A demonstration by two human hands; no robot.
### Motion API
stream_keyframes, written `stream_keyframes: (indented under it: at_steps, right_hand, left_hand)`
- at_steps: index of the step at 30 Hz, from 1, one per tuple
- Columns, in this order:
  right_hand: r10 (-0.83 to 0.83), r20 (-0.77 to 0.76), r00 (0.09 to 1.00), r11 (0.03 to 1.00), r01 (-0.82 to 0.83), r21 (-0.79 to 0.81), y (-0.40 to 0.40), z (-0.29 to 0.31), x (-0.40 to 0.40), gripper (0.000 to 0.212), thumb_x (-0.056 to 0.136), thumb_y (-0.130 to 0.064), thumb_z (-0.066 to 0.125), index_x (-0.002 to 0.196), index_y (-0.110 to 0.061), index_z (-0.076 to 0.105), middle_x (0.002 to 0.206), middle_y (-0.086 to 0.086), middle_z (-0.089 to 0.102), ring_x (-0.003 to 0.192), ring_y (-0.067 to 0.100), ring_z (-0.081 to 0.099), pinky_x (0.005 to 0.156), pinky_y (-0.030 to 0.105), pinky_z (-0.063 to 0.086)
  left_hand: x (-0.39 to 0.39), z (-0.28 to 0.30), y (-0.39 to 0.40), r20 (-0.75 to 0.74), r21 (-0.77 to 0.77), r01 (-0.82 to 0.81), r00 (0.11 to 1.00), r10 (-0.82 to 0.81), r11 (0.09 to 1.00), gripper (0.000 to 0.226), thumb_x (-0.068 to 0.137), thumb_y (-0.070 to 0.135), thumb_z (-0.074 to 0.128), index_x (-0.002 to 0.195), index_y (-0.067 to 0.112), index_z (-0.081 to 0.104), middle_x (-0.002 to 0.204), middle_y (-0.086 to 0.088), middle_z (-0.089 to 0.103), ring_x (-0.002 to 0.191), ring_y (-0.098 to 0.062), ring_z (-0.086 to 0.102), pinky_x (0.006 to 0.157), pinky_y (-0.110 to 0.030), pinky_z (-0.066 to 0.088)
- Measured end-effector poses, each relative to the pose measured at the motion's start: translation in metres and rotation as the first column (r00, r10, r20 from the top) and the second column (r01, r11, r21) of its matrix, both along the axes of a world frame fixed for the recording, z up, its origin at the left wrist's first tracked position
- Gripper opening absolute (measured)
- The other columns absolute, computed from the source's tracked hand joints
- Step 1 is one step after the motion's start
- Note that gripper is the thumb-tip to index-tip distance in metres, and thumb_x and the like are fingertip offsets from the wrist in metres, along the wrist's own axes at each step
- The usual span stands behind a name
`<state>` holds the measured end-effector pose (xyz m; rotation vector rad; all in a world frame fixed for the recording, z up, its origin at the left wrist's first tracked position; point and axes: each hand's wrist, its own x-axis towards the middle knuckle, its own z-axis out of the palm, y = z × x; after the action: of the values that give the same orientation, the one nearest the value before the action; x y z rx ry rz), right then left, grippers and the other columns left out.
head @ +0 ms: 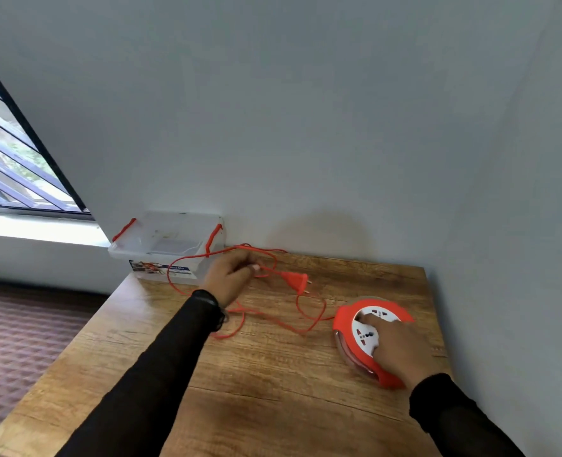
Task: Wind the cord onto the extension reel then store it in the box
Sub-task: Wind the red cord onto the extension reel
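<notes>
**Cord loose on table, left hand pinching it, right hand on reel**

Left hand (230,278), centre of frame, fingers curled and pinching the orange cord (309,316) a little way behind its plug (295,279). Plug sits just right of the fingertips, prongs pointing right; can't tell if it's lifted or resting on the wood. Cord is unwound: loops trail across the middle of the wooden table (256,390), one loop runs up over the front of the box, another passes under the left wrist, and one strand leads right into the reel.

Extension reel (349,324), orange rim with white socket face, lies flat at right of frame near the table's right edge. Right hand (401,347) rests on top of it, fingers spread and fairly straight over the white face, index tip touching near the centre; not curled round anything.

Box (161,249), clear plastic with orange latch handles and a label on the front, sits lidless at the table's back-left corner against the grey wall (306,110), left of centre. Window (15,166) at left edge. Both arms in black sleeves.
</notes>
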<state>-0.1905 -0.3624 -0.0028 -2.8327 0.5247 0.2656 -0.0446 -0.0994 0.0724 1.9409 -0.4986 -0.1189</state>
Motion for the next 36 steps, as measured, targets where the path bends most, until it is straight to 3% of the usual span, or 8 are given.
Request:
stream_keyframes:
  at_steps: [3, 7, 15, 19, 22, 25, 32, 36]
  right_hand:
    - [-0.030, 0.037, 0.999, 0.999, 0.029, 0.017, -0.005, 0.006, 0.000, 0.064, 0.086, -0.022, 0.050, 0.142, -0.045, 0.029, 0.141, 0.002, 0.050, 0.126, 0.029, 0.046, 0.104, 0.040, 0.040]
    - [-0.039, 0.107, 0.994, 0.999, 0.038, 0.013, -0.006, 0.018, 0.004, 0.064, 0.085, -0.024, 0.052, 0.142, -0.044, 0.030, 0.139, 0.003, 0.052, 0.123, 0.027, 0.050, 0.099, 0.037, 0.045]
    - [0.031, 0.232, 0.972, 0.999, -0.028, -0.018, 0.011, 0.043, 0.013, 0.062, 0.086, -0.032, 0.053, 0.141, -0.046, 0.029, 0.139, 0.003, 0.052, 0.121, 0.029, 0.051, 0.094, 0.038, 0.048]
    - [0.056, 0.302, 0.952, 0.998, -0.042, -0.052, 0.022, 0.053, 0.014, 0.061, 0.082, -0.042, 0.056, 0.137, -0.049, 0.033, 0.133, 0.000, 0.058, 0.116, 0.026, 0.056, 0.090, 0.035, 0.048]
    - [0.070, 0.374, 0.925, 0.997, -0.049, -0.064, 0.026, 0.057, 0.012, 0.063, 0.079, -0.052, 0.057, 0.137, -0.049, 0.033, 0.130, -0.002, 0.060, 0.114, 0.023, 0.057, 0.091, 0.035, 0.048]
    - [0.100, 0.434, 0.895, 0.994, -0.075, -0.074, 0.027, 0.057, 0.011, 0.064, 0.077, -0.057, 0.056, 0.137, -0.048, 0.035, 0.122, -0.002, 0.065, 0.108, 0.022, 0.061, 0.089, 0.034, 0.048]
    - [0.160, 0.574, 0.803, 0.983, -0.078, -0.165, 0.035, 0.051, 0.007, 0.061, 0.072, -0.050, 0.067, 0.130, -0.042, 0.049, 0.098, 0.001, 0.072, 0.085, 0.023, 0.065, 0.069, 0.032, 0.049]
    - [-0.170, 0.605, 0.778, 0.966, 0.012, 0.257, 0.041, 0.047, 0.005, 0.063, 0.069, -0.052, 0.074, 0.126, -0.040, 0.050, 0.106, 0.003, 0.069, 0.086, 0.021, 0.066, 0.051, 0.015, 0.044]
  left_hand:
    - [0.004, 0.003, 0.025, -0.056, -0.150, -0.254, 0.967, 0.249, 0.955, 0.011, 0.071, 0.015, 0.050, 0.065, 0.015, 0.060, 0.063, 0.001, 0.057, 0.061, -0.012, 0.051, 0.061, -0.029, 0.038]
    - [0.008, -0.018, 0.064, -0.034, 0.163, -0.682, 0.718, 0.695, 0.713, 0.030, 0.085, 0.018, 0.041, 0.090, -0.001, 0.063, 0.095, -0.024, 0.063, 0.087, -0.031, 0.053, 0.074, -0.034, 0.035]
    - [-0.009, -0.040, 0.064, 0.090, 0.534, -0.645, 0.686, 0.722, 0.547, 0.048, 0.087, 0.020, 0.052, 0.132, 0.006, 0.045, 0.139, -0.023, 0.043, 0.129, -0.041, 0.038, 0.107, -0.049, 0.032]
    - [-0.037, -0.017, 0.022, 0.158, 0.311, -0.556, 0.830, 0.535, 0.771, 0.022, 0.086, 0.021, 0.061, 0.103, 0.009, 0.063, 0.106, -0.013, 0.064, 0.103, -0.030, 0.059, 0.092, -0.042, 0.048]
    - [-0.074, -0.005, -0.019, -0.196, 0.228, -0.157, 0.959, 0.203, 0.961, 0.025, 0.085, 0.039, 0.064, 0.076, 0.017, 0.069, 0.071, 0.000, 0.067, 0.066, -0.016, 0.063, 0.067, -0.034, 0.055]
    - [-0.098, -0.013, -0.057, -0.558, 0.111, 0.100, 0.830, -0.021, 0.989, 0.040, 0.082, 0.043, 0.068, 0.110, 0.015, 0.060, 0.099, -0.004, 0.066, 0.073, -0.015, 0.064, 0.057, -0.028, 0.054]
    - [-0.107, -0.028, -0.080, -0.555, -0.357, -0.247, 0.832, 0.008, 0.901, 0.031, 0.086, 0.005, 0.066, 0.113, 0.015, 0.054, 0.094, -0.008, 0.066, 0.066, -0.024, 0.062, 0.060, -0.032, 0.053]
    - [-0.118, -0.032, -0.088, -0.461, -0.396, -0.274, 0.885, 0.068, 0.876, 0.035, 0.084, 0.001, 0.067, 0.112, 0.017, 0.053, 0.097, -0.010, 0.060, 0.065, -0.020, 0.058, 0.061, -0.031, 0.054]
